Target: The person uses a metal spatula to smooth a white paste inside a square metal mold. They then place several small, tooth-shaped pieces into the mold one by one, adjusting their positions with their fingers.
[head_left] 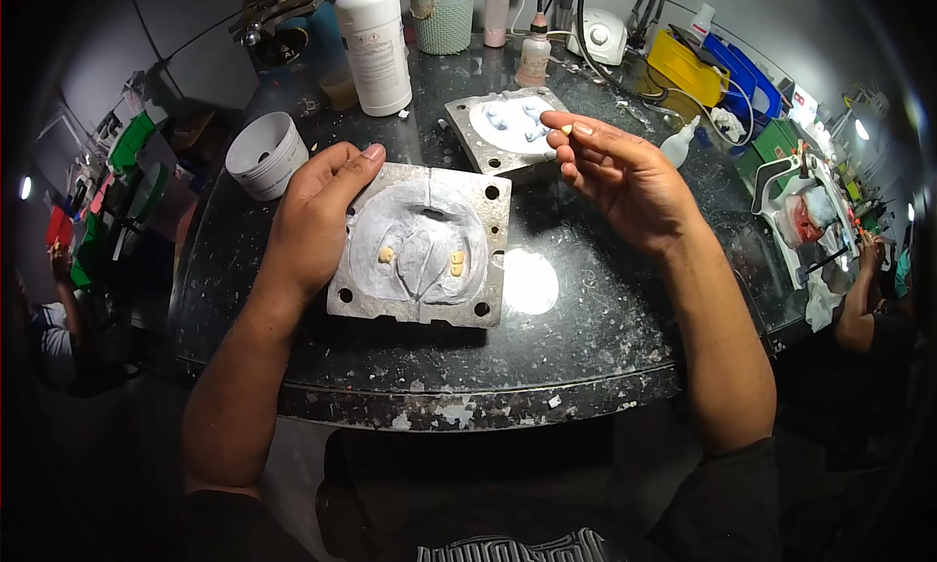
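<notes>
My left hand (pixel 314 206) grips the left side of a metal dental flask half (pixel 496 235), thumb over its upper edge, tilting it toward me. White plaster (pixel 410 191) fills the flask half, with a hollow arch shape in it. Small yellowish teeth (pixel 457 262) sit at the right of the arch, and another yellowish piece (pixel 387 256) at the left. Raised to the right, my right hand (pixel 630 181) pinches a small yellowish tooth (pixel 566 130) between thumb and fingertips. Behind it lies a second flask half (pixel 470 133), holding white plaster with blue-grey lumps (pixel 532 115).
A white tub (pixel 265 157) stands left of my left hand, and a large white bottle (pixel 374 50) behind. Farther back are a woven pot (pixel 442 20) and a pink dropper bottle (pixel 534 55). A clear squeeze bottle (pixel 678 144) is right of my hand. People work at both sides.
</notes>
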The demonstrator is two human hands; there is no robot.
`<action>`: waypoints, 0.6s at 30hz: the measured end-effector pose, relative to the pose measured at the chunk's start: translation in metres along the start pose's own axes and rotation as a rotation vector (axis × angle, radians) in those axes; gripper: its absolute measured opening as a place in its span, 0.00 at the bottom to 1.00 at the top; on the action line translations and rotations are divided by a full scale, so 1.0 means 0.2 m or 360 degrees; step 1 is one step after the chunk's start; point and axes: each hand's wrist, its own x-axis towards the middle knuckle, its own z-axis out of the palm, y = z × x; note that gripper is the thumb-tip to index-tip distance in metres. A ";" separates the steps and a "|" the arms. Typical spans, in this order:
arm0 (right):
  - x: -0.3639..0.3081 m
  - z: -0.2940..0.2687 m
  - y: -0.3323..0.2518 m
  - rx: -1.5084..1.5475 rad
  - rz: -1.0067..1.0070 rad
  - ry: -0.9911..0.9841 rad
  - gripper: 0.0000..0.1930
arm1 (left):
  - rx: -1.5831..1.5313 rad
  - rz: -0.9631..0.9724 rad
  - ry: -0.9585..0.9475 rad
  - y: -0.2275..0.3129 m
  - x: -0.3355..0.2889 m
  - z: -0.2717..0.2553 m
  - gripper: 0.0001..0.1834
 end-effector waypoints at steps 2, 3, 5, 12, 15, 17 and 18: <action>0.00 0.00 0.00 0.0008 -0.0002 -0.0024 0.22 | 0.0000 0.0033 0.0000 -0.01 0.00 0.00 0.18; -0.01 0.00 0.00 0.0004 -0.0003 -0.0025 0.22 | -0.0009 0.0030 -0.0009 -0.01 0.00 0.00 0.18; -0.01 0.01 0.00 -0.0015 -0.0003 -0.0006 0.21 | -0.0027 0.0025 -0.0026 -0.01 0.00 -0.01 0.18; -0.01 0.02 -0.01 -0.0061 0.0009 0.0036 0.20 | -0.0013 0.0012 -0.0001 0.01 -0.01 0.01 0.18; -0.02 0.05 0.00 -0.0079 -0.0008 0.0050 0.21 | 0.0006 0.0025 0.0008 0.00 0.00 0.00 0.19; -0.02 0.06 0.00 -0.0086 -0.0008 0.0064 0.22 | 0.0014 0.0033 0.0009 -0.01 0.00 0.00 0.19; -0.02 0.06 0.00 -0.0082 0.0000 0.0069 0.22 | 0.0008 0.0032 0.0013 0.00 0.00 0.00 0.19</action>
